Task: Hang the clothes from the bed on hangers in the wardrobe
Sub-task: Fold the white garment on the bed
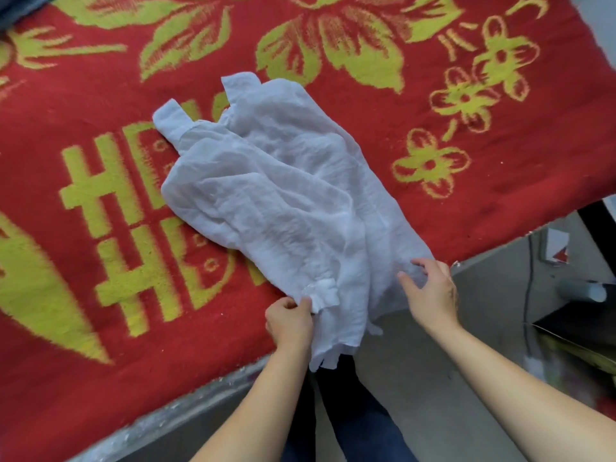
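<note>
A thin white garment (283, 195) lies crumpled on the bed, which is covered by a red blanket (83, 278) with yellow-green flowers and characters. Its lower end hangs over the bed's near edge. My left hand (290, 323) pinches a gathered fold of the garment near that edge. My right hand (430, 291) is at the garment's right hem, thumb and fingers spread and closing around the fabric. No hanger or wardrobe is in view.
The bed's pale edge (186, 408) runs diagonally from lower left to right. Grey floor (433, 395) lies below it, with my dark trousers (350, 411) at the bottom centre. A cable and dark objects (573, 315) sit on the floor at the right.
</note>
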`<action>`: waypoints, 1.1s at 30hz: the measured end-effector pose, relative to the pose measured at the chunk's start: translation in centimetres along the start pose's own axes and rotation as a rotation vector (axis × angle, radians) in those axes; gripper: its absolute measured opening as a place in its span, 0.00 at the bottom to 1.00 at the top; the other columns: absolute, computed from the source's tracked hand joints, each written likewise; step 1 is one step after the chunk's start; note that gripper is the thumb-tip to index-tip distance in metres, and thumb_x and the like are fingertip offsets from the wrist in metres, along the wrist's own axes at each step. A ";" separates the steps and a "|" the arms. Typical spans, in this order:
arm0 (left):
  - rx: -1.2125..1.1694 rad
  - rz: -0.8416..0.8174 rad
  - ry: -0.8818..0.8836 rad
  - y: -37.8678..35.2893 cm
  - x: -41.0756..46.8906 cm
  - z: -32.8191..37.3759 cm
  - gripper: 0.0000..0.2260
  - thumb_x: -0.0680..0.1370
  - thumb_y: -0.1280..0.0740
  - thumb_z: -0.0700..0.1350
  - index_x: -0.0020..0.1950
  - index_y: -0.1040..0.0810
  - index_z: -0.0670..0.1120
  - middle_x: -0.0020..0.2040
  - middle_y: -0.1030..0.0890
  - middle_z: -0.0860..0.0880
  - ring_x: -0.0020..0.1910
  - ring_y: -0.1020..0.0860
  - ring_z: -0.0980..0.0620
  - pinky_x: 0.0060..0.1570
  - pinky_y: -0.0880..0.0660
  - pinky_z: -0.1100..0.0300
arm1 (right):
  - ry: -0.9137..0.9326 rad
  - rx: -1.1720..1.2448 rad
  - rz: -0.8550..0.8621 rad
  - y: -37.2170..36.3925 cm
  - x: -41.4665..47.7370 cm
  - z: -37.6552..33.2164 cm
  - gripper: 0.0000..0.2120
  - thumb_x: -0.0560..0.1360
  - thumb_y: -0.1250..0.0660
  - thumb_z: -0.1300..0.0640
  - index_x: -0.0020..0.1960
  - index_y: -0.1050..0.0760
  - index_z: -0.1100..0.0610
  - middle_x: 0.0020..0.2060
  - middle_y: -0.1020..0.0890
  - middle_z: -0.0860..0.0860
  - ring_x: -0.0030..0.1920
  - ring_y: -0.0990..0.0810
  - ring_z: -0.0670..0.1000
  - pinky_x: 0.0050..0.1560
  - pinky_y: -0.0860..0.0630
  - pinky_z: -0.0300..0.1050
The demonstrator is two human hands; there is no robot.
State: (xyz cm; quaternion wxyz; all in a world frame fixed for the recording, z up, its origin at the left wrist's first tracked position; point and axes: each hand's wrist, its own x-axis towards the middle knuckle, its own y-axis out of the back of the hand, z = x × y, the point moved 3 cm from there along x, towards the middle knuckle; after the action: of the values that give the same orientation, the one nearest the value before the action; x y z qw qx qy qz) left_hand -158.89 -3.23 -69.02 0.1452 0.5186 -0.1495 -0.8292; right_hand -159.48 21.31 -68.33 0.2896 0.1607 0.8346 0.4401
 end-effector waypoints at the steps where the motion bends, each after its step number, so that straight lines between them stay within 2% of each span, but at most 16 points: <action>1: -0.060 -0.050 -0.029 -0.4 -0.7 0.6 0.12 0.71 0.29 0.43 0.30 0.27 0.42 0.28 0.25 0.45 0.30 0.25 0.48 0.35 0.24 0.50 | -0.056 0.049 0.015 0.4 -0.2 1.1 0.14 0.73 0.28 0.56 0.58 0.22 0.57 0.56 0.23 0.56 0.55 0.23 0.57 0.54 0.28 0.49; 4: -0.156 -0.298 -0.106 -1.8 -4.4 3.1 0.09 0.74 0.30 0.39 0.36 0.26 0.40 0.30 0.26 0.45 0.29 0.23 0.52 0.33 0.25 0.58 | -0.189 0.110 0.070 2.1 -0.2 4.1 0.10 0.73 0.29 0.57 0.54 0.21 0.56 0.50 0.19 0.58 0.48 0.21 0.57 0.52 0.26 0.50; 7: -0.051 -0.518 -0.002 -3.5 -6.1 1.4 0.08 0.75 0.29 0.40 0.40 0.25 0.38 0.30 0.25 0.45 0.26 0.27 0.53 0.26 0.30 0.63 | -0.212 0.026 0.045 3.2 0.3 5.9 0.11 0.73 0.30 0.58 0.55 0.21 0.58 0.50 0.20 0.59 0.50 0.22 0.60 0.52 0.28 0.50; 9: 0.124 -0.372 -0.024 -3.4 -4.8 -1.4 0.13 0.72 0.26 0.50 0.42 0.23 0.41 0.34 0.22 0.49 0.31 0.25 0.54 0.31 0.28 0.61 | -0.162 -0.020 0.036 3.5 1.4 6.2 0.13 0.73 0.30 0.58 0.57 0.22 0.59 0.54 0.22 0.60 0.55 0.23 0.61 0.56 0.29 0.51; 11: 0.260 0.018 -0.097 -1.9 -3.0 -3.7 0.19 0.70 0.27 0.58 0.50 0.23 0.46 0.48 0.22 0.49 0.46 0.23 0.50 0.46 0.25 0.54 | -0.076 -0.023 0.011 3.6 3.2 5.7 0.18 0.74 0.30 0.55 0.62 0.25 0.58 0.60 0.24 0.58 0.60 0.26 0.60 0.58 0.31 0.52; 13: 0.203 0.256 -0.090 -1.4 -1.9 -5.3 0.26 0.72 0.30 0.59 0.63 0.27 0.45 0.61 0.27 0.46 0.59 0.27 0.45 0.57 0.28 0.48 | -0.017 -0.049 -0.105 2.8 5.0 5.0 0.29 0.73 0.30 0.46 0.69 0.31 0.56 0.68 0.29 0.55 0.66 0.30 0.57 0.63 0.32 0.53; 16: 0.157 0.342 -0.070 -4.4 -1.3 -6.4 0.35 0.73 0.30 0.57 0.74 0.37 0.43 0.71 0.37 0.43 0.69 0.36 0.43 0.65 0.35 0.46 | 0.021 -0.213 -0.300 0.1 5.6 4.4 0.43 0.70 0.31 0.36 0.77 0.43 0.53 0.77 0.43 0.52 0.76 0.44 0.55 0.69 0.38 0.58; 18: 0.115 0.355 -0.042 -7.8 -2.1 -6.8 0.33 0.73 0.28 0.54 0.72 0.35 0.43 0.75 0.42 0.44 0.71 0.39 0.42 0.65 0.35 0.45 | 0.083 -0.310 -0.288 -1.0 4.4 4.1 0.41 0.69 0.30 0.37 0.75 0.41 0.53 0.76 0.44 0.53 0.74 0.44 0.56 0.65 0.34 0.60; 20: 0.062 0.363 0.007 -10.9 -3.1 -7.4 0.25 0.71 0.26 0.53 0.62 0.27 0.44 0.72 0.36 0.44 0.66 0.33 0.40 0.61 0.31 0.45 | 0.124 -0.285 -0.244 -1.5 3.1 4.1 0.32 0.71 0.29 0.42 0.68 0.35 0.55 0.68 0.34 0.53 0.65 0.31 0.58 0.54 0.29 0.54; 21: 0.026 0.379 0.039 -11.9 -3.6 -7.5 0.19 0.70 0.26 0.52 0.54 0.25 0.45 0.65 0.29 0.44 0.60 0.28 0.40 0.58 0.28 0.44 | 0.099 -0.205 -0.263 -1.6 2.7 4.4 0.26 0.71 0.29 0.45 0.63 0.32 0.56 0.62 0.30 0.53 0.58 0.26 0.58 0.48 0.29 0.50; 22: -0.017 0.390 0.074 -12.5 -4.1 -7.5 0.14 0.69 0.27 0.52 0.46 0.24 0.45 0.55 0.23 0.45 0.53 0.25 0.40 0.55 0.26 0.44 | 0.051 -0.096 -0.306 -1.6 2.5 4.9 0.21 0.72 0.29 0.48 0.59 0.30 0.56 0.56 0.26 0.52 0.52 0.24 0.58 0.44 0.31 0.48; 24: -0.115 0.356 0.097 -13.0 -4.8 -7.5 0.11 0.69 0.28 0.49 0.37 0.26 0.44 0.39 0.21 0.46 0.43 0.23 0.42 0.48 0.24 0.48 | -0.043 0.090 -0.427 -1.4 2.8 5.9 0.11 0.71 0.29 0.55 0.51 0.26 0.56 0.44 0.21 0.51 0.46 0.22 0.56 0.42 0.29 0.47; 26: -0.208 0.286 0.092 -12.5 -5.3 -7.7 0.10 0.70 0.29 0.42 0.33 0.28 0.42 0.33 0.23 0.47 0.36 0.24 0.45 0.38 0.26 0.56 | -0.113 0.132 -0.533 -0.3 3.4 6.5 0.03 0.71 0.30 0.59 0.43 0.21 0.59 0.36 0.20 0.52 0.41 0.21 0.55 0.37 0.29 0.45; 28: -0.292 0.217 0.116 -11.3 -6.2 -8.2 0.10 0.69 0.30 0.39 0.32 0.30 0.42 0.31 0.25 0.46 0.32 0.26 0.47 0.33 0.30 0.58 | -0.201 0.149 -0.628 1.5 3.9 6.9 0.04 0.72 0.30 0.61 0.43 0.19 0.62 0.35 0.19 0.53 0.38 0.20 0.54 0.34 0.28 0.43; 30: -0.369 0.136 0.178 -9.5 -7.7 -7.8 0.07 0.68 0.31 0.38 0.34 0.29 0.42 0.33 0.24 0.43 0.33 0.25 0.47 0.33 0.28 0.55 | -0.294 0.213 -0.724 3.4 4.1 6.3 0.09 0.73 0.30 0.60 0.50 0.19 0.65 0.39 0.16 0.56 0.39 0.17 0.56 0.34 0.25 0.43; 33: -0.480 0.056 0.282 -6.7 -8.9 -4.4 0.04 0.70 0.30 0.34 0.40 0.25 0.39 0.37 0.22 0.41 0.35 0.22 0.44 0.34 0.25 0.55 | -0.379 0.278 -0.838 5.4 4.6 2.8 0.16 0.73 0.28 0.57 0.57 0.24 0.64 0.49 0.17 0.59 0.47 0.17 0.60 0.44 0.20 0.50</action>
State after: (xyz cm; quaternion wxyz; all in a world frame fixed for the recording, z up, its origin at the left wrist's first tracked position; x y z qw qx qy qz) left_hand -151.78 6.03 -66.23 0.3060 0.5753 0.0587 -0.7563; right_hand -161.23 28.55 -66.73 0.5647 -0.0748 0.8111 0.1328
